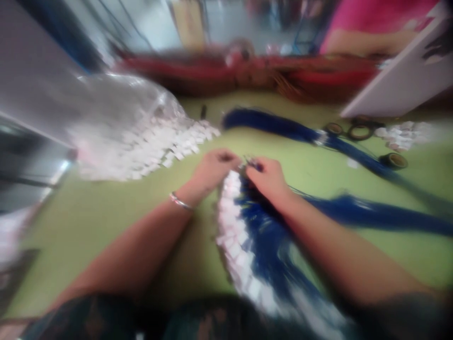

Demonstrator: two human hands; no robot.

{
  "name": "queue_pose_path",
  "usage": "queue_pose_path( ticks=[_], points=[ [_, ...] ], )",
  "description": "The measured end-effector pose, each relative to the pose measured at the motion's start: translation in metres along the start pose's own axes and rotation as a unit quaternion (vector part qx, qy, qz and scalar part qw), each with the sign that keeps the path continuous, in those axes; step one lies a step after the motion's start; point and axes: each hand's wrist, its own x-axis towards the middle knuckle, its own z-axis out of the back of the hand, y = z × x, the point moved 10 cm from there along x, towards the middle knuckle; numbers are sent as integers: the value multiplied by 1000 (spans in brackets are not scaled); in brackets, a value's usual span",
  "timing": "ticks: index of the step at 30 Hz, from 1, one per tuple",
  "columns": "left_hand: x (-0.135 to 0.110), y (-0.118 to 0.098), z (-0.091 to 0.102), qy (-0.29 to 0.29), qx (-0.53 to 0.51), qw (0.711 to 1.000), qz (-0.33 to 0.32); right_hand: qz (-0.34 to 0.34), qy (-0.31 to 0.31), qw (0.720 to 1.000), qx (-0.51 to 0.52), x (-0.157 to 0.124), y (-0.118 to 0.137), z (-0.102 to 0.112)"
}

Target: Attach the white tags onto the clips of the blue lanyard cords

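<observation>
My left hand (pixel 215 166), with a silver bangle at its wrist, is closed in a pinch; what is in its fingertips is blurred and cannot be made out. Close against it, my right hand (pixel 267 177) is closed on thin blue wires, their ends poking out past the thumb. Below both hands lies a curved row of small white connector-like pieces (pixel 231 222), with a fan of blue wires (pixel 264 236) running from it toward my lap. Motion smears the whole view.
A clear plastic bag (pixel 130 87) spills many small white pieces (pixel 152 146) on the green table (pixel 116 212). Blue wire bundles (pixel 269 123) lie at the right, near tape rolls (pixel 392 160) and a white pile (pixel 406 134). Across the table shows a person's pink sleeve (pixel 368 19).
</observation>
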Motion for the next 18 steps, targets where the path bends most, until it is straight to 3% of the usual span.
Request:
queue_pose_path(
  ticks=[6,8,10,11,12,13,15,16,17,18],
  points=[
    [-1,-10,-7,64,13,998,-25,6,-21,1000,13,-2,3,7],
    [-7,-22,-20,165,10,985,-45,-3,-54,998,32,-2,4,16],
    [-23,-36,-41,317,17,945,-73,-32,-63,995,74,-2,0,19],
    [-29,-41,-44,362,33,927,-90,-50,-58,992,101,-2,-4,17],
    [-29,-46,-40,363,62,923,-111,-67,-51,988,130,-2,-8,14],
    [-21,-50,-28,311,107,935,-135,-79,-47,983,160,-1,-11,11],
    [-1,-58,15,118,229,950,-178,-88,-40,972,213,-1,-18,4],
    [5,-61,37,26,298,935,-190,-88,-36,968,232,0,-20,1],
    [9,-62,51,-24,368,909,-192,-85,-29,965,245,0,-20,-2],
    [12,-58,58,-36,434,880,-188,-80,-21,964,253,0,-20,-4]
  ],
)
